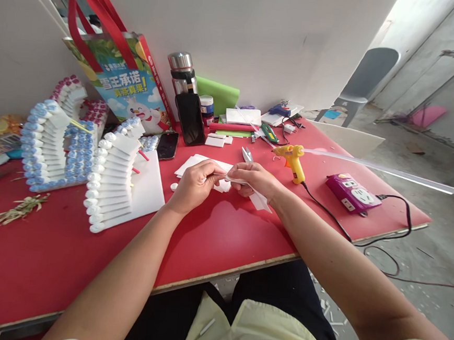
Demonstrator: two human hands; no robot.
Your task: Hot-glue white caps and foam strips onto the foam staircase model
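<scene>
My left hand (195,185) and my right hand (254,178) meet over the red table (222,232), both closed on a thin white strip (262,200) of foam or paper that trails down to the right. Under the hands lie several white cut sheets (191,163). Small scissors (247,154) lie just beyond my right hand. A yellow glue gun (294,159) stands on the table to the right of it.
A white model with rows of capped tubes (112,182) and a blue-capped one (53,148) stand at the left. A purple power strip (353,193), a phone (167,145), a steel flask (183,72), a red-handled bag (120,72) and a long white strip (384,169) are around.
</scene>
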